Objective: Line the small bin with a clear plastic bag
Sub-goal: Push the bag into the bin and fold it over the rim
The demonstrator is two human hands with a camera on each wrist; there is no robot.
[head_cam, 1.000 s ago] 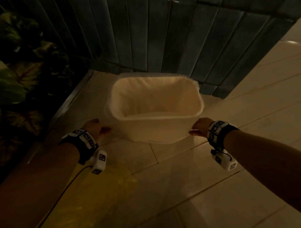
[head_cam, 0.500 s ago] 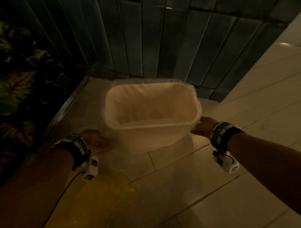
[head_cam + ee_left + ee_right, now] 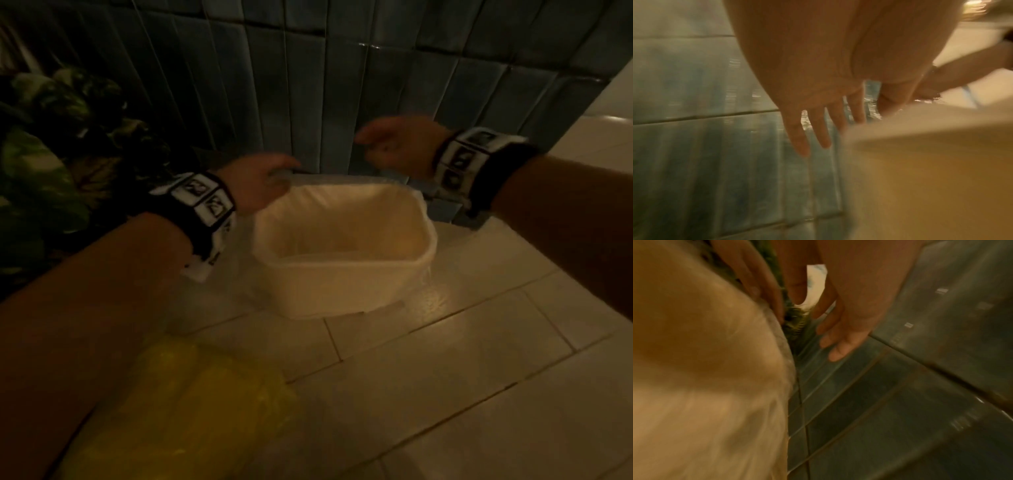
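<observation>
Both hands are at the far rim of the bin (image 3: 342, 274), on the wall side. My left hand (image 3: 255, 181) is at the far-left corner, fingers (image 3: 818, 129) straight and slightly spread, pointing down beside the rim; the blur keeps me from telling whether the fingertips touch the plastic there. My right hand (image 3: 400, 144) hangs above the far-right corner, apart from the rim, fingers (image 3: 838, 337) loosely extended and holding nothing.

The clear bag (image 3: 426, 212) already lies inside the bin, its thin, crinkled film folded over the rim and hanging down the outside walls. The bin is small, pale cream, smooth plastic, a rounded rectangle that narrows toward its base, and it stands upright on the floor (image 3: 445, 377).

Behind it the gap is tight: the dark, glossy wall tiles (image 3: 308, 85), tall and narrow, rise close beyond the far rim. To the left, leafy plants (image 3: 44, 164) crowd in near my left forearm. The near and right sides open onto pale rectangular floor tiles with thin grout lines. A yellow plastic sheet (image 3: 191, 411), wrinkled and translucent, lies on the floor near me, well apart from the bin.
</observation>
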